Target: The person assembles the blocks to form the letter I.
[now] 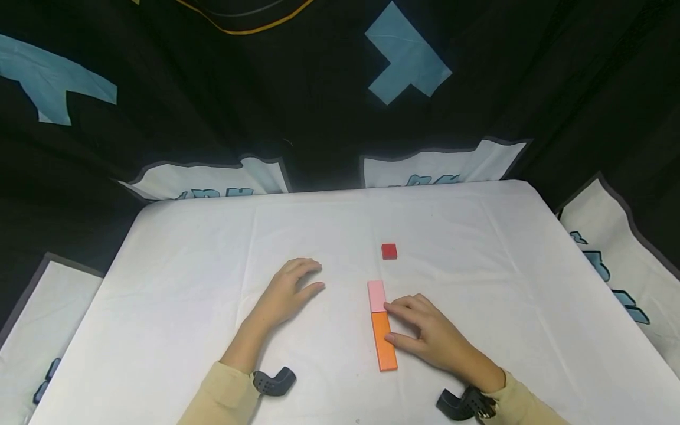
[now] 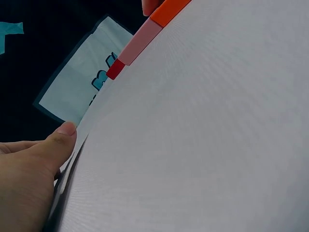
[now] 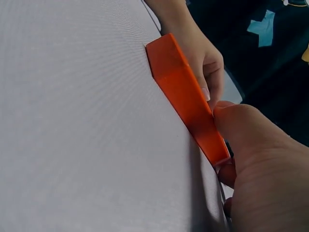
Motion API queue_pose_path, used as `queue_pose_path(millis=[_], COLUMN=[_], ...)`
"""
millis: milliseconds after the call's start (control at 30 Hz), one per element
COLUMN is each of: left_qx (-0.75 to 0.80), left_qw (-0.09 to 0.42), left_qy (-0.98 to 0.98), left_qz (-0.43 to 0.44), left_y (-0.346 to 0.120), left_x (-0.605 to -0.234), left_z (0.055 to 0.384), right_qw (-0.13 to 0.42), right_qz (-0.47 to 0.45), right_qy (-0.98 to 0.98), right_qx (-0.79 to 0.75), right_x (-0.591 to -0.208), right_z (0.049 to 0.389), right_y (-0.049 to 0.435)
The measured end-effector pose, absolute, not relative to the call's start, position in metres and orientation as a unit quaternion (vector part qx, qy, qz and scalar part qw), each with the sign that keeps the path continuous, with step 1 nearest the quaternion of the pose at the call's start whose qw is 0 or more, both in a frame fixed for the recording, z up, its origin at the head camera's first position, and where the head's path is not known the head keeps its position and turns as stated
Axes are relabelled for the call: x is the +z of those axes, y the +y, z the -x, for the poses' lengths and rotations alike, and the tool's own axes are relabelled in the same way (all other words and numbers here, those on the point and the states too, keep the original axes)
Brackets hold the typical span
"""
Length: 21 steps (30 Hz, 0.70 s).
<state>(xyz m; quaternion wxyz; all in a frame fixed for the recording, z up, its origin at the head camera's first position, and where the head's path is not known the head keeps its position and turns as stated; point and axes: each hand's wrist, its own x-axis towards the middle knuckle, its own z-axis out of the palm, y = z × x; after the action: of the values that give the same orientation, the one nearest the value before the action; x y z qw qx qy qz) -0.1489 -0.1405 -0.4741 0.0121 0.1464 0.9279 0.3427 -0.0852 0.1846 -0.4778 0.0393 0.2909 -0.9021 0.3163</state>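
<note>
An orange rectangular block [image 1: 384, 348] and a shorter pink block [image 1: 376, 295] lie end to end on the white table. My right hand [image 1: 438, 336] is at their right side, with the thumb at the orange block and the index fingertip near the joint between the two. From the right wrist view, the thumb [image 3: 236, 118] meets the orange block's side [image 3: 178, 87]. Farther back sits a small red cube [image 1: 389, 251], apart from the pink block. To the left, my left hand [image 1: 287, 295] hovers or rests over the table with fingers loosely bent, holding nothing.
The white-covered table [image 1: 175, 283] spreads around the blocks. A black curtain [image 1: 319, 118] with blue and white patches hangs behind its far edge. A dark wrist device [image 1: 274, 382] is on the left wrist, and another [image 1: 462, 404] on the right.
</note>
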Motion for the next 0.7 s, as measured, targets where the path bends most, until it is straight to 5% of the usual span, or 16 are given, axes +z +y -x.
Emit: queue_pose_path(millis=[700], left_qx=[0.345], left_qw=[-0.002], left_qy=[0.927], left_qz=[-0.15], left_y=[-0.14], left_x=[-0.476], left_z=[0.148], right_qw=[0.026], right_qz=[-0.319], right_qy=[-0.902], right_qx=[0.288], right_x=[-0.48], right_z=[0.1], right_y=[0.179])
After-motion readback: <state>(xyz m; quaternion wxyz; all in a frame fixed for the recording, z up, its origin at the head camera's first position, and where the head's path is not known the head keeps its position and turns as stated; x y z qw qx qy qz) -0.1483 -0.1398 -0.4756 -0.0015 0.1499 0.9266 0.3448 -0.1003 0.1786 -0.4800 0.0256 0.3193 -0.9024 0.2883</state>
